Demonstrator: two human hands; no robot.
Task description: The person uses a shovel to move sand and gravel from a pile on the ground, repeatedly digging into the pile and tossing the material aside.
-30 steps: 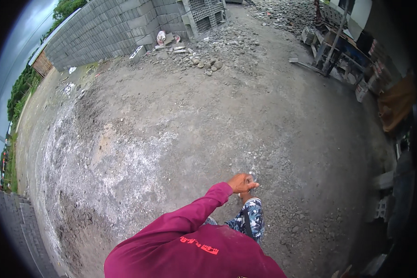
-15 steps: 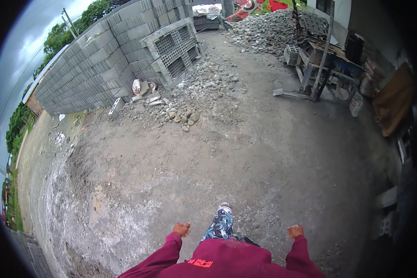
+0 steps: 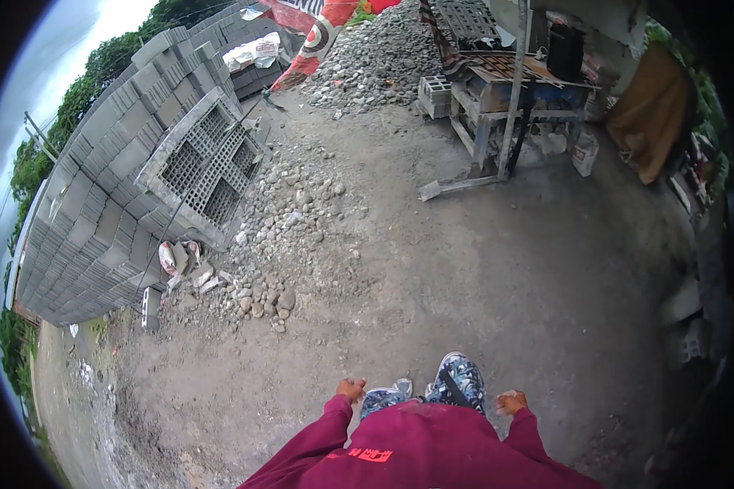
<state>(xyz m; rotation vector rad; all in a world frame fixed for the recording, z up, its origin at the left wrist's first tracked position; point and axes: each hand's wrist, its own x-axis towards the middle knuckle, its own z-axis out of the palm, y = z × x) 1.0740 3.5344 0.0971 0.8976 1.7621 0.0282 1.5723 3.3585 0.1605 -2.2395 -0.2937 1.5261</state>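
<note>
My left hand [image 3: 351, 389] hangs beside my left thigh, its fingers loosely curled in, and I see nothing in it. On the other side my right hand [image 3: 511, 402] is low by my right leg, also curled with nothing visible in it. Both wrists come out of maroon sleeves [image 3: 318, 436]. Neither hand touches anything around it. Between them are my patterned trousers [image 3: 460, 381] and shoes on grey, gritty ground [image 3: 465, 285].
Stacked concrete blocks [image 3: 81, 220] form a wall at left, with a latticed concrete frame [image 3: 208, 167] leaning there. Stones [image 3: 265, 295] lie before it. A gravel heap [image 3: 375, 61] rises at the back. A wooden workbench [image 3: 497, 98] with a post and brown cloth [image 3: 648, 114] are at right.
I have moved forward and the view has turned right. The block wall, stones and workbench sit closer and further left. Both feet now show; my left hand is nearer my body.
</note>
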